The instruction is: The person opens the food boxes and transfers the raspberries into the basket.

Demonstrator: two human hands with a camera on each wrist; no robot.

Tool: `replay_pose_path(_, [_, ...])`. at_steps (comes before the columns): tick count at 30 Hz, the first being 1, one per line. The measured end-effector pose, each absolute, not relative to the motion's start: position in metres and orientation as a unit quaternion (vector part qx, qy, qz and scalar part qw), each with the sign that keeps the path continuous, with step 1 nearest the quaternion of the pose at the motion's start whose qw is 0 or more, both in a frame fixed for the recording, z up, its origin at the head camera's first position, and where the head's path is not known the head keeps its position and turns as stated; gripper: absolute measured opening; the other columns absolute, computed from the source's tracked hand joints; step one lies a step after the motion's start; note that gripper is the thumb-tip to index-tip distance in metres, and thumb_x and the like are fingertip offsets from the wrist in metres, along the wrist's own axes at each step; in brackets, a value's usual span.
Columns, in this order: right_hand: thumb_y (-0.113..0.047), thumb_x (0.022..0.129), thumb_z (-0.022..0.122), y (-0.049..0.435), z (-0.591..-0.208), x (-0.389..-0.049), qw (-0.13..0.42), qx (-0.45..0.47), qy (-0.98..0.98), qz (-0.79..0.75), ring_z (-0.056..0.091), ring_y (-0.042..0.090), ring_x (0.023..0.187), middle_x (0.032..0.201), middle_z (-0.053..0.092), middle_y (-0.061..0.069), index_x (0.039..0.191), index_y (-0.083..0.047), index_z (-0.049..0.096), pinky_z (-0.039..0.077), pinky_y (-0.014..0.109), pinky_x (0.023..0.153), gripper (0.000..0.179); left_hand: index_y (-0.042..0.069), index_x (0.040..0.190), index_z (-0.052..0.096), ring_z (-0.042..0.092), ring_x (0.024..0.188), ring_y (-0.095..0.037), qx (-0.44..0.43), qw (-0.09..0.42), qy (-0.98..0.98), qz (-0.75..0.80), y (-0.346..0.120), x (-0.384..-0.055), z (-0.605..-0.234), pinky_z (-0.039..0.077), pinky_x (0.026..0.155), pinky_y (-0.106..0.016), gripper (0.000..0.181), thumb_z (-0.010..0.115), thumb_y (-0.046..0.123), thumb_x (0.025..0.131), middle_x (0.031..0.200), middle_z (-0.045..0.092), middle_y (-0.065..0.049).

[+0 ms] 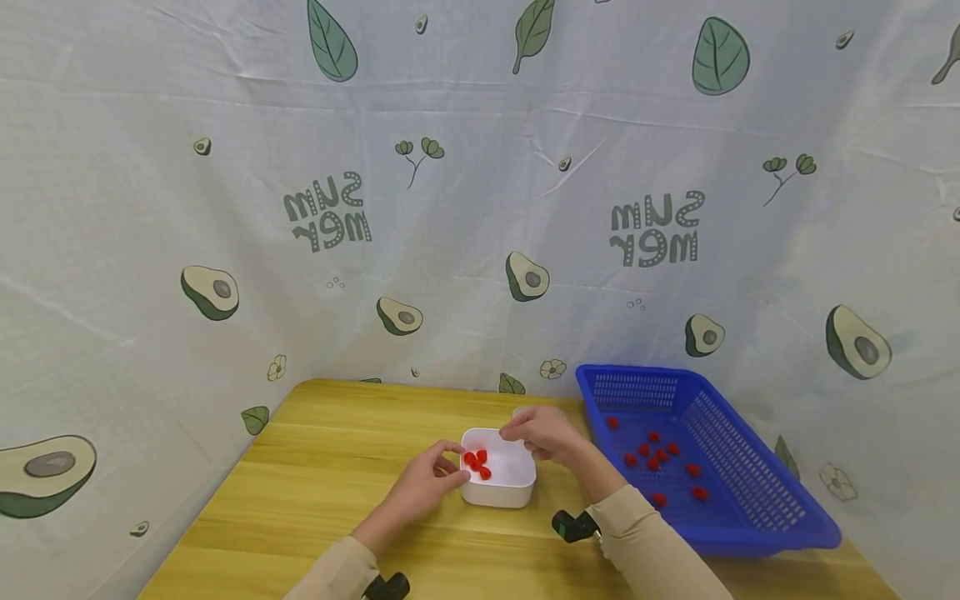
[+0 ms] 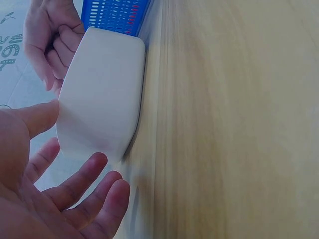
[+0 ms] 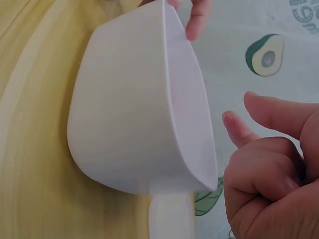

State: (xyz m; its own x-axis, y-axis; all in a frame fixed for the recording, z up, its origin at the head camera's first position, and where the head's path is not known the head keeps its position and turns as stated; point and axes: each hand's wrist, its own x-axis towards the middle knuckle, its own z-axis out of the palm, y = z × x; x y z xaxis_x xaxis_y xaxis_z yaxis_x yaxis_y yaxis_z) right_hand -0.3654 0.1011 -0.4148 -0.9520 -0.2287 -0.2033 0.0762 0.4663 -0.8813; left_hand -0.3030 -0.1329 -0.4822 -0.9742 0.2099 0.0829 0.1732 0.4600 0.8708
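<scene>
A white, square open box (image 1: 498, 496) stands on the wooden table, with several small red raspberry-like pieces (image 1: 475, 463) at its left inside. My left hand (image 1: 426, 483) is at the box's left side, thumb and fingertips at the rim; in the left wrist view its fingers (image 2: 82, 181) are spread and loosely bent. Over the box's back right rim hovers my right hand (image 1: 551, 433). In the right wrist view that hand (image 3: 279, 169) has thumb and index tips slightly apart with nothing between them, the other fingers curled. The box wall (image 3: 124, 99) hides the red pieces there.
To the right stands a blue perforated basket (image 1: 750, 533) with several more red pieces (image 1: 660, 455) scattered on its floor. Behind the wooden table (image 1: 352, 433) hangs a white curtain (image 1: 465, 217) with avocado prints. A white object (image 3: 172, 216) lies behind the box, partly hidden.
</scene>
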Motion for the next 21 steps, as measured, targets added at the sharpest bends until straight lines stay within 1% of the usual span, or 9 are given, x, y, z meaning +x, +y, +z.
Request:
replay_pose_path(5, [-0.015,0.089,0.076,0.093,-0.423,-0.365,0.143,-0.049,0.859,-0.490,0.028,0.010,0.044,0.053,0.036,-0.004,0.104,-0.001,0.076,0.027,0.021,0.044,0.020,0.017,0.129,0.060,0.060,0.094,-0.021,0.112,0.019,0.854,0.508,-0.133,-0.303,-0.482,0.052,0.079,-0.040,0.041,0.073,0.033,0.093,0.103,0.066,-0.002])
replay_pose_path(10, [-0.014,0.090,0.074,0.085,-0.427,-0.362,0.149,-0.061,0.864,-0.477,0.027,0.010,0.043,0.052,0.035,-0.004,0.103,-0.001,0.075,0.027,0.021,0.044,0.018,0.017,0.129,0.060,0.060,0.094,-0.021,0.114,0.019,0.853,0.509,-0.134,-0.303,-0.482,0.053,0.079,-0.041,0.041,0.073,0.033,0.093,0.103,0.067,-0.003])
replay_pose_path(15, [-0.014,0.090,0.073,0.076,-0.426,-0.358,0.143,-0.065,0.880,-0.448,0.029,0.010,0.042,0.054,0.036,-0.003,0.102,-0.002,0.076,0.028,0.021,0.045,0.017,0.017,0.129,0.060,0.060,0.094,-0.020,0.120,0.015,0.851,0.511,-0.134,-0.304,-0.484,0.052,0.078,-0.039,0.041,0.072,0.033,0.094,0.102,0.067,-0.003])
replay_pose_path(16, [-0.014,0.090,0.073,0.074,-0.427,-0.357,0.141,-0.066,0.884,-0.441,0.029,0.010,0.042,0.055,0.037,-0.003,0.101,-0.003,0.076,0.028,0.021,0.045,0.016,0.017,0.129,0.060,0.060,0.094,-0.020,0.121,0.015,0.850,0.512,-0.134,-0.304,-0.484,0.052,0.078,-0.039,0.041,0.072,0.032,0.094,0.102,0.067,-0.003])
replay_pose_path(19, [-0.011,0.089,0.073,0.069,-0.427,-0.354,0.137,-0.068,0.891,-0.427,0.028,0.010,0.042,0.061,0.047,-0.001,0.099,-0.002,0.077,0.027,0.021,0.045,0.014,0.017,0.128,0.060,0.060,0.093,-0.020,0.121,0.016,0.850,0.513,-0.134,-0.304,-0.484,0.052,0.078,-0.038,0.040,0.072,0.032,0.093,0.102,0.067,-0.002])
replay_pose_path(21, [-0.009,0.087,0.073,0.066,-0.428,-0.352,0.134,-0.066,0.895,-0.419,0.027,0.010,0.043,0.064,0.050,0.001,0.097,-0.002,0.077,0.027,0.021,0.044,0.013,0.017,0.128,0.060,0.060,0.093,-0.020,0.120,0.017,0.850,0.513,-0.134,-0.304,-0.483,0.052,0.078,-0.038,0.040,0.072,0.032,0.093,0.102,0.067,-0.002])
